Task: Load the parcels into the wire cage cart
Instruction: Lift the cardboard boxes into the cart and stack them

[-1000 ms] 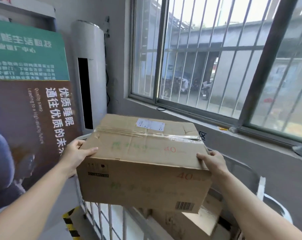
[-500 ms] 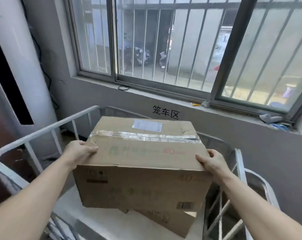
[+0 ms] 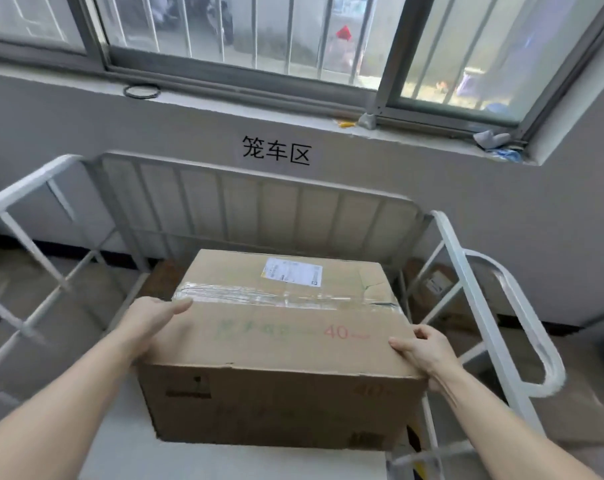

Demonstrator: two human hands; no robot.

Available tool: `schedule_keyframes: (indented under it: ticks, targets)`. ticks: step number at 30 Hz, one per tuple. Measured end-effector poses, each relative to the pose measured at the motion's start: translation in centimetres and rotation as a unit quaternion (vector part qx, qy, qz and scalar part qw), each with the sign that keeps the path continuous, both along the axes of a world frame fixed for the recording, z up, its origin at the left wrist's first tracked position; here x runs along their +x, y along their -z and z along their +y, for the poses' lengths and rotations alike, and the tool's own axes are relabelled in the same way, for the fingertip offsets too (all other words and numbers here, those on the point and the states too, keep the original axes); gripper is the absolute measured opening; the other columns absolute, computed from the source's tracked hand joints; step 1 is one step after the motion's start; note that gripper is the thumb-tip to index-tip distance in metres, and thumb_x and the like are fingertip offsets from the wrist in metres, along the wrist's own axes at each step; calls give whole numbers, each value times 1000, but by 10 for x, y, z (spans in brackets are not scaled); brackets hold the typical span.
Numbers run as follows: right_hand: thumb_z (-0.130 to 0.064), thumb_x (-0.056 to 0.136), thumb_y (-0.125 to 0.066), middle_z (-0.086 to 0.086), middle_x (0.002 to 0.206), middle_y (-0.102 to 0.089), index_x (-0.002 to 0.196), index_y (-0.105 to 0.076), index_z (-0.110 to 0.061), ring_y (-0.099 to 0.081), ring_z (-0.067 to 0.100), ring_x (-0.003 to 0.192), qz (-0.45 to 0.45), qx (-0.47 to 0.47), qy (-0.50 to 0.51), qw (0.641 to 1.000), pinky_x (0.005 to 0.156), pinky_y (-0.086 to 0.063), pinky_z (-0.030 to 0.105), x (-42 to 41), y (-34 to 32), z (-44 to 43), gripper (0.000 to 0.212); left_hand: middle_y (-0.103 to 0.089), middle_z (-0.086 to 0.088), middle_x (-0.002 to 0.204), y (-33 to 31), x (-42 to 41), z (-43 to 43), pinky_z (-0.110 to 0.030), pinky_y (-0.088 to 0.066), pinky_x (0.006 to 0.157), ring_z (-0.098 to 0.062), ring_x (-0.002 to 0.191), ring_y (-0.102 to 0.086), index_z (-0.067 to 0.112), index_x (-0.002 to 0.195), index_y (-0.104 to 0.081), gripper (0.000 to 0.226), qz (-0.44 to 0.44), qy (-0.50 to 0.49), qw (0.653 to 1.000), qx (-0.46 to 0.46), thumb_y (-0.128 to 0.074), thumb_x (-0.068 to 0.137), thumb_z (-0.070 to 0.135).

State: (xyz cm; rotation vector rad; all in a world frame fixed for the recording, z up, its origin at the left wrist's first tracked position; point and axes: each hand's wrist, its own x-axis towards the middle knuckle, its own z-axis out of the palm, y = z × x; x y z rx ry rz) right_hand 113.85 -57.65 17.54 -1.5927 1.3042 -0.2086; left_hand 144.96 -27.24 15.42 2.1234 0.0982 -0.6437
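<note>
Grey plaster wall (image 3: 501, 220) runs beneath a barred window (image 3: 380, 64), where a black ring (image 3: 142, 91) lies on the sill (image 3: 224, 105) at 11 o'clock and a crumpled rag (image 3: 492, 138) sits at 1 o'clock. A printed sign (image 3: 275, 150) reading 笼车区 is fixed to the wall at 12 o'clock, just above the back rail of a white wire cage cart (image 3: 245, 174), whose side rails slope away at 9 and 3 o'clock.

Inside the cart, at the centre, a person holds a cardboard parcel (image 3: 276, 327) sealed with clear tape (image 3: 276, 299), a white shipping label (image 3: 293, 273) on its top and "40" marked in red. The left hand (image 3: 151, 320) grips the parcel's upper left edge, thumb laid flat across the top. The right hand (image 3: 421, 351) clasps the upper right corner, fingers curled over the edge. Whether the parcel already rests on the cart floor cannot be told. A brown shape shows behind it at 10 o'clock, too dim to identify. Another labelled box (image 3: 435, 285) sits beyond the right rail at 3 o'clock, outside the cart.
</note>
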Motion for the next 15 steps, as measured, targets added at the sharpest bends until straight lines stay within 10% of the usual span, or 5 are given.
schedule_keyframes:
  ticks: [8,15]
  targets:
    - [-26,71,-85,9,88,-68,93,-64,-6,-63,23,78,65,29,65,995,58,-49,32,-7,57,-4,36,-57,-7,130,66,0,-12,-42,-38,108,-31,124,-52,7,117,-65,45,104,32,994,-1,-75,82,34]
    - [-60,71,-74,5,83,-68,81,-66,-12,-62,23,80,145,6,106,984,75,-53,42,-13,113,-15,50,-61,-11,106,107,-5,-27,-42,-41,87,-32,99,-55,10,113,-58,39,179,23,983,32,-72,85,32]
